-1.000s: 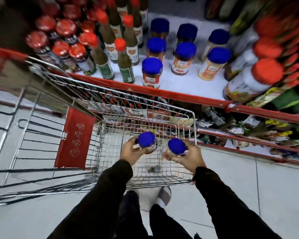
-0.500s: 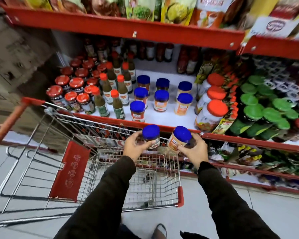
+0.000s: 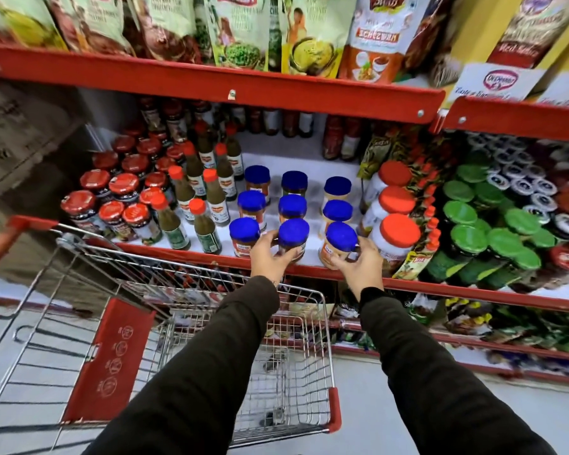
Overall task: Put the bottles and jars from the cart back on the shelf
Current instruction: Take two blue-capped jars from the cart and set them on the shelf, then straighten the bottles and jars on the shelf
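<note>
My left hand [image 3: 268, 254] grips a blue-lidded jar [image 3: 293, 233] at the front edge of the white shelf [image 3: 312, 238], just right of another blue-lidded jar [image 3: 244, 236]. My right hand [image 3: 358, 262] grips a second blue-lidded jar [image 3: 340, 239] at the front of the right column. Both jars are at shelf level, in line with the rows of blue-lidded jars behind them. Whether they rest on the shelf I cannot tell. The wire cart [image 3: 286, 372] stands below my arms, and its basket looks empty of jars.
Red-capped bottles [image 3: 207, 224] and red-lidded jars [image 3: 135, 218] fill the shelf's left side. Large orange-lidded jars [image 3: 398, 234] and green-lidded jars [image 3: 467, 239] stand to the right. A red shelf lip [image 3: 243, 87] with pouches hangs overhead. A red cart flap [image 3: 110, 362] stands at the left.
Both hands lifted the two blue-lidded jars out of the cart and carried them up and forward to the shelf's front edge. The view tilted up from the cart to the shelves.
</note>
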### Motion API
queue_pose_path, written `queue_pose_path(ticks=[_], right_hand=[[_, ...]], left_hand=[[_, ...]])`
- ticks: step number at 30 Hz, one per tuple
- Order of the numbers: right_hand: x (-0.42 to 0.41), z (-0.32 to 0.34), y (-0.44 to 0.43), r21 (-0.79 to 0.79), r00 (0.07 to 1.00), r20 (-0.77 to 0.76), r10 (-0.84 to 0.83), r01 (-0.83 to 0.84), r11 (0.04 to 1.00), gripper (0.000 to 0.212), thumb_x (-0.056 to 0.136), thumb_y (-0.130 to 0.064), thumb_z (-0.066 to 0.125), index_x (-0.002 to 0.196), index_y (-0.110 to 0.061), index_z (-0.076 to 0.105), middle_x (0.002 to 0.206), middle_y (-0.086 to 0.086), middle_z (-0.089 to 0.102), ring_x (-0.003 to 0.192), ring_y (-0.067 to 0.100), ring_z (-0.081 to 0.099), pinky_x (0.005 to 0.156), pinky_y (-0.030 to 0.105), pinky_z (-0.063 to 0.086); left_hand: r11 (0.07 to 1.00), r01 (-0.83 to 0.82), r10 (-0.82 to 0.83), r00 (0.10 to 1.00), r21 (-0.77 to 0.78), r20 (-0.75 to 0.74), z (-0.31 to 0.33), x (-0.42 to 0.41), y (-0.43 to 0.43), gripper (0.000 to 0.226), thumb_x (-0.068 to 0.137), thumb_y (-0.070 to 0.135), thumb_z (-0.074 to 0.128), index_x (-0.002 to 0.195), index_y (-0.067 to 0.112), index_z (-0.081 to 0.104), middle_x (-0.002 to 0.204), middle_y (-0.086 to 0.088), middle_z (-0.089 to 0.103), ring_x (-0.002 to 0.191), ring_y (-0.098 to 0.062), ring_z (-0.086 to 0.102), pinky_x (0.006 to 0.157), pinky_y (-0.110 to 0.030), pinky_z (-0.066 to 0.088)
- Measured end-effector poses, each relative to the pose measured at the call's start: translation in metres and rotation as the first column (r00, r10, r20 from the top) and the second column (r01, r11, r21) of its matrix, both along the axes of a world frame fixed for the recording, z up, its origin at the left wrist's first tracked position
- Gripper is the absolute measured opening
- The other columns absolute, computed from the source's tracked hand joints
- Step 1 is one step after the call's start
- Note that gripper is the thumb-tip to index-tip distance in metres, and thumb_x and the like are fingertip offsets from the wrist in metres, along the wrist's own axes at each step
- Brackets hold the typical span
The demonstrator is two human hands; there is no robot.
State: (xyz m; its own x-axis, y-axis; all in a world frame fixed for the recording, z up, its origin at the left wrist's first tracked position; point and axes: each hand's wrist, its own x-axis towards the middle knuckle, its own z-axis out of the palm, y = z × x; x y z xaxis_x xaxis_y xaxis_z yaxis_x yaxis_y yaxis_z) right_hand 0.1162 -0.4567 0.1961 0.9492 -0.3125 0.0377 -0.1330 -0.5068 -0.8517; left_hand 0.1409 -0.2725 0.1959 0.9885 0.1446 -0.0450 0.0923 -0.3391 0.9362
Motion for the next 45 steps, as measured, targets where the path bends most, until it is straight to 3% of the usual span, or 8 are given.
queue_pose_path(ticks=[4, 13, 20, 26, 30, 38, 41, 45], right_hand=[[0.012, -0.005, -0.002, -0.035, 0.998, -0.052, 0.021, -0.023, 0.999, 0.053, 0.072, -0.022, 0.086, 0.117, -0.007, 0.063, 0.119, 0.015, 0.063, 0.104, 0.028, 0.062, 0.093, 0.039, 0.051], [0.015, -0.014, -0.005, -0.06, 0.99, -0.125, 0.059, -0.067, 0.996, 0.053, 0.08, -0.012, 0.079, 0.126, -0.006, 0.056, 0.126, 0.017, 0.057, 0.116, 0.033, 0.058, 0.106, 0.047, 0.047], [-0.029, -0.005, 0.021, -0.089, 0.998, 0.022, 0.051, -0.049, 0.995, 0.078, 0.092, -0.018, 0.065, 0.155, -0.012, 0.019, 0.161, 0.011, 0.022, 0.147, 0.022, 0.025, 0.117, 0.03, 0.024], [-0.05, -0.01, 0.065, -0.422, 0.991, 0.111, 0.079, -0.025, 0.906, 0.077, 0.096, -0.035, 0.058, 0.156, -0.013, 0.016, 0.167, 0.011, 0.008, 0.155, 0.03, 0.003, 0.124, 0.048, 0.009], [-0.042, 0.004, 0.106, -0.453, 0.986, 0.108, 0.13, -0.067, 0.889, 0.076, 0.096, -0.036, 0.056, 0.156, -0.017, 0.014, 0.168, 0.009, 0.005, 0.155, 0.03, -0.003, 0.123, 0.051, 0.0], [-0.003, 0.026, 0.196, -0.346, 0.955, 0.127, 0.267, -0.21, 0.915, 0.07, 0.097, -0.041, 0.053, 0.156, -0.02, 0.021, 0.168, 0.0, 0.01, 0.155, 0.02, 0.002, 0.125, 0.048, 0.013], [0.011, 0.036, 0.227, -0.212, 0.951, 0.096, 0.294, -0.268, 0.94, 0.068, 0.096, -0.037, 0.06, 0.153, -0.018, 0.03, 0.165, 0.003, 0.023, 0.152, 0.021, 0.02, 0.122, 0.041, 0.025], [0.039, 0.041, 0.256, -0.055, 0.982, 0.032, 0.187, -0.185, 0.981, 0.068, 0.084, -0.043, 0.074, 0.141, -0.015, 0.049, 0.145, 0.008, 0.054, 0.134, 0.026, 0.049, 0.111, 0.044, 0.041]], left_hand=[[0.998, -0.054, 0.052, 0.997, -0.032, -0.049, -0.008, 0.011, -0.005, 0.055, 0.077, 0.014, 0.08, 0.127, 0.007, 0.058, 0.126, -0.011, 0.065, 0.116, -0.021, 0.058, 0.104, -0.034, 0.044], [0.992, -0.049, 0.029, 0.986, -0.12, -0.164, -0.015, 0.011, -0.007, 0.057, 0.081, 0.004, 0.075, 0.134, 0.008, 0.052, 0.131, -0.013, 0.063, 0.115, -0.026, 0.063, 0.101, -0.036, 0.046], [0.997, 0.054, -0.056, 0.998, -0.047, -0.04, -0.016, -0.026, 0.006, 0.071, 0.088, 0.023, 0.069, 0.149, 0.017, 0.032, 0.152, -0.01, 0.043, 0.139, -0.026, 0.042, 0.116, -0.049, 0.037], [0.961, 0.07, -0.104, 0.988, 0.267, 0.116, -0.01, -0.057, 0.047, 0.063, 0.098, 0.043, 0.047, 0.153, 0.023, 0.024, 0.162, -0.004, 0.024, 0.15, -0.022, 0.025, 0.122, -0.046, 0.026], [0.881, -0.021, -0.088, 0.974, 0.472, 0.208, -0.002, -0.056, 0.087, 0.064, 0.099, 0.044, 0.042, 0.154, 0.02, 0.019, 0.165, -0.005, 0.014, 0.154, -0.023, 0.008, 0.126, -0.048, 0.008], [0.861, -0.171, 0.038, 0.961, 0.48, 0.275, 0.009, -0.034, 0.178, 0.072, 0.098, 0.043, 0.045, 0.155, 0.018, 0.01, 0.166, -0.007, 0.002, 0.155, -0.025, 0.001, 0.123, -0.043, -0.002], [0.896, -0.172, 0.069, 0.964, 0.41, 0.255, 0.011, -0.016, 0.207, 0.074, 0.099, 0.037, 0.046, 0.156, 0.016, 0.005, 0.166, -0.007, 0.0, 0.155, -0.025, 0.002, 0.124, -0.047, 0.003], [0.981, -0.047, 0.024, 0.992, 0.191, 0.121, 0.022, 0.011, 0.236, 0.074, 0.101, 0.029, 0.047, 0.157, 0.013, 0.002, 0.166, -0.008, 0.006, 0.154, -0.023, 0.009, 0.118, -0.025, 0.009]])
